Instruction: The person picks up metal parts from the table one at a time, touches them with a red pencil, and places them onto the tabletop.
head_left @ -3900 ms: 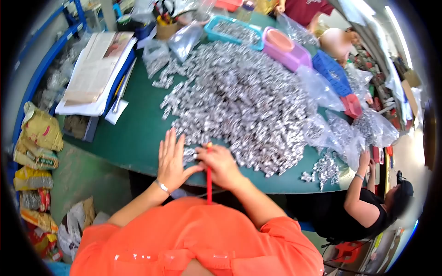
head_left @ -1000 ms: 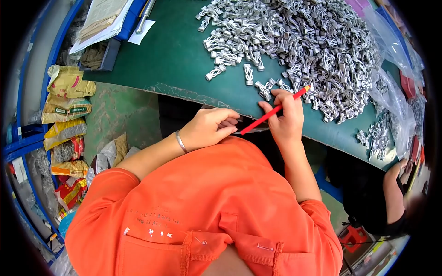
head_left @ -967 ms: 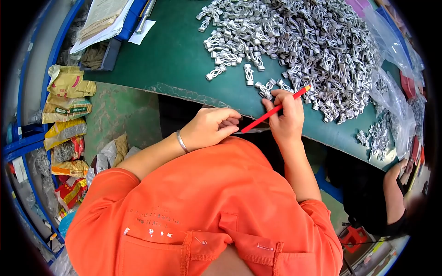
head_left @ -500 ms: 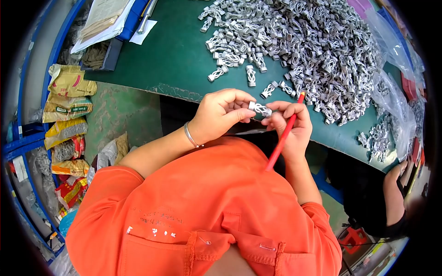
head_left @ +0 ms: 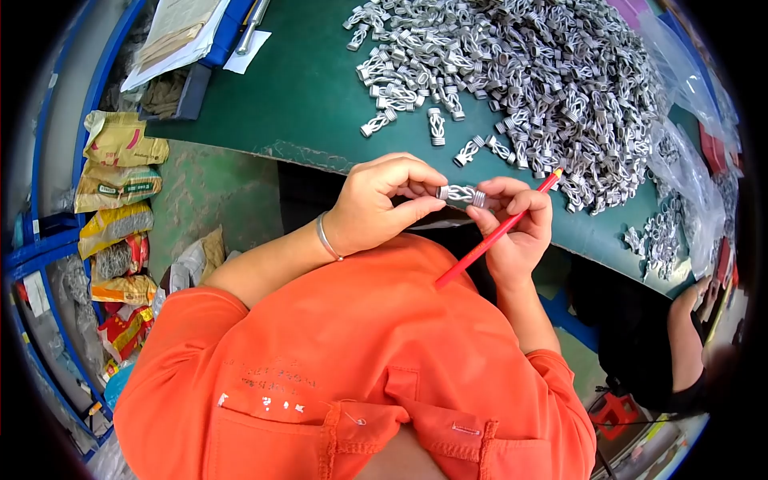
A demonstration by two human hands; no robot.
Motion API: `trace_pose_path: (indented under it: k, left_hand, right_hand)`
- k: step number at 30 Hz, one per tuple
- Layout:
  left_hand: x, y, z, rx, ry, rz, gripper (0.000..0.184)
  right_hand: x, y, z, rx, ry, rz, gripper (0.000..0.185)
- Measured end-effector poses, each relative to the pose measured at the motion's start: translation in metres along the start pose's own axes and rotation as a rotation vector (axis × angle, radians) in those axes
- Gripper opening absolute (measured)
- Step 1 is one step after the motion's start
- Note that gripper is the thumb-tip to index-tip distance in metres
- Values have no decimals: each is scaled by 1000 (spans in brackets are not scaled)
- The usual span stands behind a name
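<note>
Left hand [head_left: 370,204]: pinches metal piece [head_left: 462,194]
Right hand [head_left: 516,246]: grips piece's other end, red pencil [head_left: 480,246]
Pile [head_left: 568,96]: many more, unheld

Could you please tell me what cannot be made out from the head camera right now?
All in the head view:
- Underside of the metal part between the left hand and right hand: turned away from the camera.
- Far side of the heap: cut off by the top edge.
- Shirt print: too small and blurred.
- Head of the co-worker: lost in the dark right rim.
</note>
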State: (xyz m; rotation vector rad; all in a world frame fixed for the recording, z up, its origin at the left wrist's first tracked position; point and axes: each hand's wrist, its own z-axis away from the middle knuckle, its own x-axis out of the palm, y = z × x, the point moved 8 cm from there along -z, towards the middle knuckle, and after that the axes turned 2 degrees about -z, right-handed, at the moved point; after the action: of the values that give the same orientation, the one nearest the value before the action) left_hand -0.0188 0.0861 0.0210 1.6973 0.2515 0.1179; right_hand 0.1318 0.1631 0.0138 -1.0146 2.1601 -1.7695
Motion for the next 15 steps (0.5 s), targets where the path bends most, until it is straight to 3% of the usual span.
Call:
trace_pose_path:
  k: [4,7,9,11,12,15]
  left_hand:
    - [-2,-2,5,-27,6,29,20]
    - [-7,6,10,27,-58,-242,20]
    - [-9,-11,20,-101,-81,-236,19]
    - [-7,-29,28,-286,-137,-232,20]
    - [-5,-32,29,-281,-135,-235,20]
    - [1,-38,29,-254,-150,-197,25]
  right_hand:
    - [4,-7,3,-16,-32,90,36]
    - [0,-6,1,-50,-58,192,29]
    - [-3,-4,-6,-108,-63,273,27]
    - [-1,-9,-13,-216,-39,600,25]
    - [-1,-4,-16,-171,-34,647,26]
    - [24,-6,-31,-330,-157,861,29]
